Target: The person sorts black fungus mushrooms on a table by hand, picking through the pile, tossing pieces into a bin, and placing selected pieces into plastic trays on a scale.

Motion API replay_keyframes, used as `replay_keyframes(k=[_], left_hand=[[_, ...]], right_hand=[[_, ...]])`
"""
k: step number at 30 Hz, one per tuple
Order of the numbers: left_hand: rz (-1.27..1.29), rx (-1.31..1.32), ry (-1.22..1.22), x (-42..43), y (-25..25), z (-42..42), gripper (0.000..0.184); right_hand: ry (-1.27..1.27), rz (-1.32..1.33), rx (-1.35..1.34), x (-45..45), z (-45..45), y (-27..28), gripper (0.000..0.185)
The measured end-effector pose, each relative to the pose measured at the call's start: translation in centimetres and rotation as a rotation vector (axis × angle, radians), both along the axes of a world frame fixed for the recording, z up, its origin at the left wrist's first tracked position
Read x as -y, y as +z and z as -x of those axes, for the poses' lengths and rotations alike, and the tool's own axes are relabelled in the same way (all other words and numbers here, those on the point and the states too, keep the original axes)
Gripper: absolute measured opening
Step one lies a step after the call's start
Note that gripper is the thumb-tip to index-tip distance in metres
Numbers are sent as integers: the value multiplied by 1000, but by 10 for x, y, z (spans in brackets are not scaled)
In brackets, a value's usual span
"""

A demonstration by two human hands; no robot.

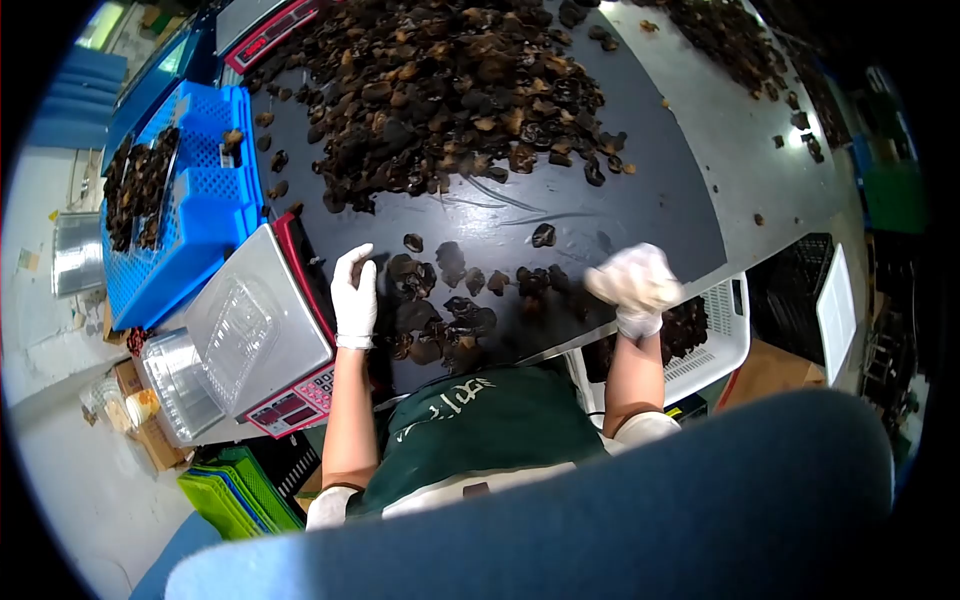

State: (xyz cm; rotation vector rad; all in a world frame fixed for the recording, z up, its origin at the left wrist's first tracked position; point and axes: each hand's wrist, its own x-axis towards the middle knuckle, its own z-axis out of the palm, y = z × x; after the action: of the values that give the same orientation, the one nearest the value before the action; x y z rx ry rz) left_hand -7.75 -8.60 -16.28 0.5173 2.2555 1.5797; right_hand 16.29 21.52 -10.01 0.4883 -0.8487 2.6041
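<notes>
Looking soft and slippery, dark pieces [468,317] beside the scale [296,350] seem best pinched edgewise, left hand [354,300] open near it, right hand [636,280] too blurred to tell.

- fisheye bends everything near the rim, corners go pure black
- shiny glare on the table [670,205], harshest toward upper right
- right hand [636,278] kinda smeared with blur, left hand [354,298] pretty crisp
- far right side's dim and murky
</notes>
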Motion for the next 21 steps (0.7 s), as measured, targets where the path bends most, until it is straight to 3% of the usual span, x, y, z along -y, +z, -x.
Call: replay_keyframes(k=[1,2,5,7,10,13,15,17,18,21], left_hand=[[53,-64,-64,-7,3,-1,22],[151,-19,-116,-12,7,-3,21],[555,-484,-369,-18,-1,-4,28],[579,-603,-347,-19,-7,-5,24],[635,-674,-416,-15,-7,3,23],[543,-688,-387,-20,-2,-8,20],[576,-713,-401,-17,-4,-6,20],[586,-662,-376,-13,-7,-6,22],[551,-643,-356,-14,-3,-7,19],[468,-683,-287,-9,-3,-5,14]], right_hand=[[181,167,-385,-12,-3,-3,13],[87,140,-320,-18,-13,-4,15],[-247,53,44,-24,-31,-9,29],[-310,103,193,-21,-34,-20,40],[-323,-67,516,-12,-43,-31,40],[-405,-469,1021,2,-30,-22,29],[-503,-803,1121,11,-24,-51,34],[-848,-1471,927,21,-19,-58,42],[-910,-1569,919,26,-15,-72,51],[-906,-1782,885,49,1,-75,56]])
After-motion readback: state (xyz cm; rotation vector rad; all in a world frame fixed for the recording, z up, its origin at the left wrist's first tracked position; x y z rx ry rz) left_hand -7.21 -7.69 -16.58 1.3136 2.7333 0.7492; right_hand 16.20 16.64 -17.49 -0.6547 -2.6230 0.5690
